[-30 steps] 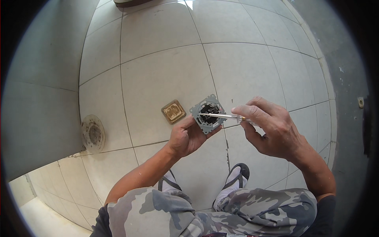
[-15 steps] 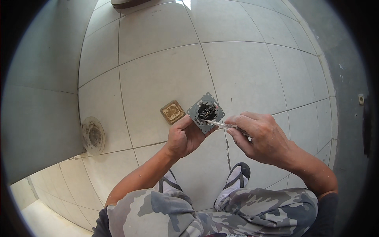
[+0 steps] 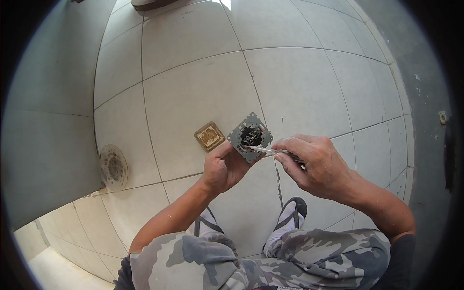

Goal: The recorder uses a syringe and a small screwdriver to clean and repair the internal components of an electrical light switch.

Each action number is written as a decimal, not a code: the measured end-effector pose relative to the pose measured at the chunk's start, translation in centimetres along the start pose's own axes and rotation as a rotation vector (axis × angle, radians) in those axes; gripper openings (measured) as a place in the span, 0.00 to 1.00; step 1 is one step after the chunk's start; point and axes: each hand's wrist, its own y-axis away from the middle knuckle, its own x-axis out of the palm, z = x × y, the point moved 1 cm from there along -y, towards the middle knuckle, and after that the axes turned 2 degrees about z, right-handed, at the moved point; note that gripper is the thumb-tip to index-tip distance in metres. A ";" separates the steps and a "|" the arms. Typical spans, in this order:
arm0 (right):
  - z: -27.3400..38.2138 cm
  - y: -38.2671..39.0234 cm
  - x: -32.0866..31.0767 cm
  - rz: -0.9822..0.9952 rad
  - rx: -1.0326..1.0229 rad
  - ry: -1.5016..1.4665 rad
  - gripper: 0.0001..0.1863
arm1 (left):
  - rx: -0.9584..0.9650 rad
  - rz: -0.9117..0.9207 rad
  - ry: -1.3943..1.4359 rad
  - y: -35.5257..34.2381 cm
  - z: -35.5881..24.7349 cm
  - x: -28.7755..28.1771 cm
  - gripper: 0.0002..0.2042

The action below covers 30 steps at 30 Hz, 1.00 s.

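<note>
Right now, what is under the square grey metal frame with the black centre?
The left hand, partly visible; the frame covers its own underside and the hand's remainder.

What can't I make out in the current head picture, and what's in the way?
In the head view:
Square grey metal plate with a black centre: its underside faces away, with the left hand behind it.
Slim silver-shafted screwdriver: the right hand covers much of its handle; its tip is too small to confirm contact.
Dark rounded object: cut off by the top edge.
</note>
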 end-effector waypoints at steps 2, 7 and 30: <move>-0.1 0.1 0.1 0.003 -0.030 0.026 0.07 | 0.000 -0.010 -0.006 0.0 0.0 0.0 0.22; 0.7 0.3 0.0 0.056 -0.071 0.217 0.08 | -0.001 -0.015 -0.123 -0.1 0.2 -0.4 0.23; -2.2 -2.1 -1.6 -0.080 -0.358 0.343 0.15 | -0.129 -0.267 -0.002 -0.9 1.5 1.7 0.18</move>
